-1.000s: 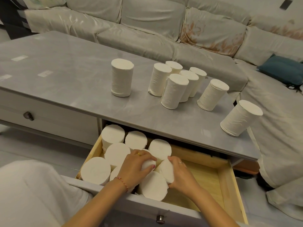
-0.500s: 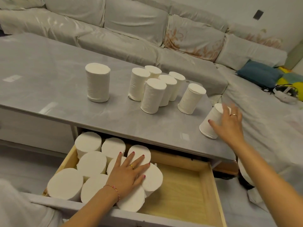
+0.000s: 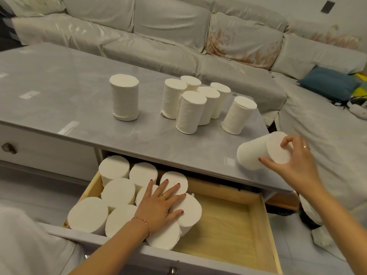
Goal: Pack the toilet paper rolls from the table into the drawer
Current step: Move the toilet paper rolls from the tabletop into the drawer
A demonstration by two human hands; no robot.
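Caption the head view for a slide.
Right hand lifts a roll off the table; left hand steadies rolls in the drawer.

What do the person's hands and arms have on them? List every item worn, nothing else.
Left hand: a gold ring on one finger, red-painted nails, and a thin braided bracelet with pink and yellow beads at the wrist. Right hand: a slim gold ring and red nails. Both forearms are bare, with no sleeves or watch.

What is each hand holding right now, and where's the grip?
Right hand grips a tilted toilet paper roll by its end face rim. Left hand holds nothing.
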